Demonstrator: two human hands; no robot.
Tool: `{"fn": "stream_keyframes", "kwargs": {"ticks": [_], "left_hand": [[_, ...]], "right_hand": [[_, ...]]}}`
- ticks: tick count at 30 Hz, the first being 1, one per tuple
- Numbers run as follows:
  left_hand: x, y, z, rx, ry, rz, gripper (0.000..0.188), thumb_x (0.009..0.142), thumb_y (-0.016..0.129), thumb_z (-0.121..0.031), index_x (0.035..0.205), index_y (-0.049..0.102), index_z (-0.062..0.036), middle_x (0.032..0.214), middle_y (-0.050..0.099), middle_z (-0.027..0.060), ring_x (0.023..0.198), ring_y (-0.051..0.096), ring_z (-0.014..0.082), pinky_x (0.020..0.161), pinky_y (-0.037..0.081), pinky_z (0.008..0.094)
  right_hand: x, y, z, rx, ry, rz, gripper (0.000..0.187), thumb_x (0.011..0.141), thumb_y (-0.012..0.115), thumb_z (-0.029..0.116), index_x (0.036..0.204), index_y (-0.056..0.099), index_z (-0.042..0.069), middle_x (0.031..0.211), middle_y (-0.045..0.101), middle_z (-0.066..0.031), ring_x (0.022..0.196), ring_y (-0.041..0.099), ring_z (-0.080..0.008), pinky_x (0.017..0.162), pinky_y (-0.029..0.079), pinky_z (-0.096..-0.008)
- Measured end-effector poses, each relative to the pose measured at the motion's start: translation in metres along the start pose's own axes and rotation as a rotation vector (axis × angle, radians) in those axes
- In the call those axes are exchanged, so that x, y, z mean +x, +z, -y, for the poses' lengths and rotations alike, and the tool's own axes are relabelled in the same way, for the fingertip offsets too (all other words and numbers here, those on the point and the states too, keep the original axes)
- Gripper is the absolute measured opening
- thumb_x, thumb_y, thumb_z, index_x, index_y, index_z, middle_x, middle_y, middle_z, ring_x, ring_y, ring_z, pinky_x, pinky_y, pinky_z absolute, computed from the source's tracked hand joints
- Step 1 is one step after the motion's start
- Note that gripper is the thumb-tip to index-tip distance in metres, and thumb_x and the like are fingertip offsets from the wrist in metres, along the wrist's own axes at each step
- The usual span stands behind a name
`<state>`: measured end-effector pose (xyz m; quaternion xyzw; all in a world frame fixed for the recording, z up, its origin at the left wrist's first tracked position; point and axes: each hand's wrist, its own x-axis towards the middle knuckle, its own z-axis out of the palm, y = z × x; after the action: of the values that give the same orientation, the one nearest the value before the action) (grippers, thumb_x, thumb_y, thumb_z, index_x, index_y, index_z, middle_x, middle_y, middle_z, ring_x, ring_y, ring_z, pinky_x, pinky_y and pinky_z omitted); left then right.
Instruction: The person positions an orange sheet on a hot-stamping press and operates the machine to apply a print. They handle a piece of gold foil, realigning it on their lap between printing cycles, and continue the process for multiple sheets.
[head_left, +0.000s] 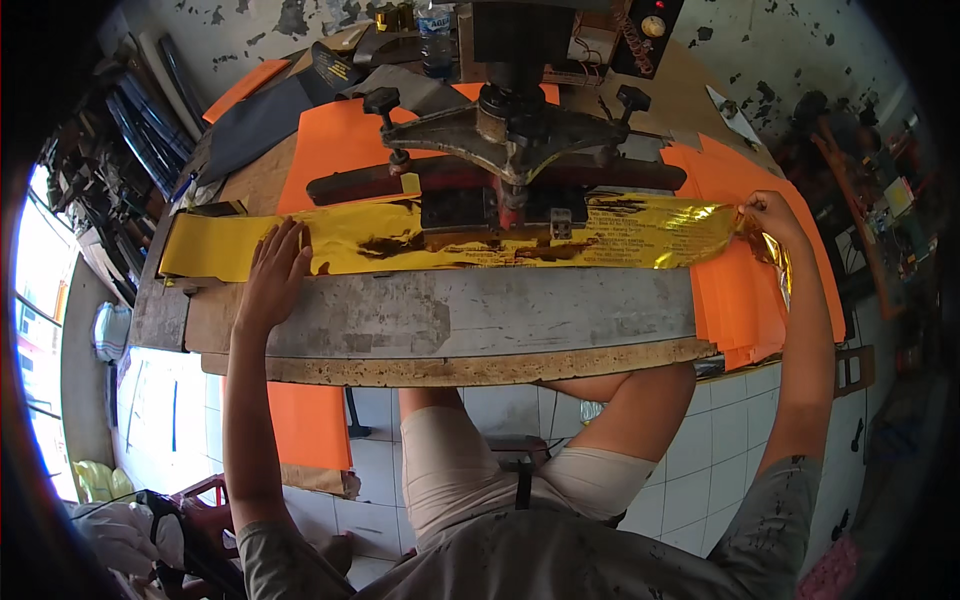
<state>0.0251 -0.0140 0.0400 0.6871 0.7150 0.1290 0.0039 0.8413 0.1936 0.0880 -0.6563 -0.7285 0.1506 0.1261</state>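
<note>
A long strip of shiny gold foil (350,240) stretches across the bench beneath a heavy press (510,130). Dark print-shaped gaps mark its middle and right part. My left hand (280,262) lies flat on the foil's left part, fingers stretched out. At the far right end, my right hand (772,215) pinches the gathered foil, and a loose tail of it hangs down below. The press head covers the middle of the strip. Under the foil's right end lie stacked orange sheets (730,310).
A grey metal plate (480,310) runs along the bench front, edged by a worn wooden board (460,373). Further back are more orange sheets (330,150), dark grey sheets (265,130) and a plastic bottle (434,45). A control box (645,35) stands behind the press.
</note>
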Motion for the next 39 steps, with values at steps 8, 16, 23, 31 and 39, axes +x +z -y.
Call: {"fn": "stream_keyframes", "kwargs": {"ticks": [8, 16, 23, 31, 39], "left_hand": [[0.003, -0.006, -0.016, -0.001, -0.027, 0.053, 0.064, 0.113, 0.034, -0.049, 0.159, 0.044, -0.0062, 0.168, 0.036, 0.0168, 0.159, 0.027, 0.0345, 0.13, 0.019, 0.0474], [0.005, 0.003, -0.008, -0.012, -0.028, 0.038, 0.061, 0.113, 0.034, -0.046, 0.158, 0.045, -0.0066, 0.168, 0.037, 0.0153, 0.159, 0.028, 0.0331, 0.13, 0.021, 0.0458], [0.007, 0.005, -0.006, -0.018, -0.03, 0.035, 0.059, 0.113, 0.035, -0.045, 0.158, 0.046, -0.0085, 0.168, 0.038, 0.0154, 0.158, 0.028, 0.0331, 0.13, 0.021, 0.0459], [0.006, 0.004, -0.006, -0.031, -0.028, 0.03, 0.06, 0.113, 0.035, -0.045, 0.157, 0.046, -0.007, 0.168, 0.038, 0.0162, 0.158, 0.028, 0.0349, 0.13, 0.021, 0.0462], [-0.008, -0.001, -0.001, -0.026, -0.031, -0.023, 0.059, 0.113, 0.038, -0.044, 0.158, 0.045, -0.0063, 0.168, 0.037, 0.0161, 0.158, 0.028, 0.0358, 0.13, 0.021, 0.0474]], "right_hand": [[0.026, 0.007, -0.026, 0.098, 0.044, -0.03, 0.026, 0.101, 0.074, 0.026, 0.099, 0.073, 0.0, 0.082, 0.066, -0.002, 0.074, 0.055, -0.0098, 0.071, 0.045, -0.0313], [0.038, 0.013, -0.024, 0.157, 0.011, -0.044, 0.017, 0.106, 0.066, 0.014, 0.101, 0.069, -0.001, 0.086, 0.07, -0.0018, 0.078, 0.063, -0.0077, 0.073, 0.05, -0.0288], [0.036, 0.012, -0.024, 0.163, 0.026, -0.053, 0.019, 0.104, 0.068, 0.017, 0.1, 0.069, -0.001, 0.085, 0.07, -0.0022, 0.077, 0.062, -0.0067, 0.073, 0.049, -0.0279], [0.035, 0.014, -0.031, 0.237, 0.053, -0.038, 0.017, 0.103, 0.071, 0.016, 0.099, 0.069, 0.0, 0.084, 0.069, -0.0007, 0.076, 0.06, -0.0067, 0.071, 0.047, -0.0265], [0.016, 0.004, -0.01, 0.451, 0.067, -0.324, 0.026, 0.103, 0.07, 0.025, 0.111, 0.072, 0.0, 0.101, 0.072, -0.0079, 0.096, 0.067, -0.0179, 0.088, 0.05, -0.0352]]}}
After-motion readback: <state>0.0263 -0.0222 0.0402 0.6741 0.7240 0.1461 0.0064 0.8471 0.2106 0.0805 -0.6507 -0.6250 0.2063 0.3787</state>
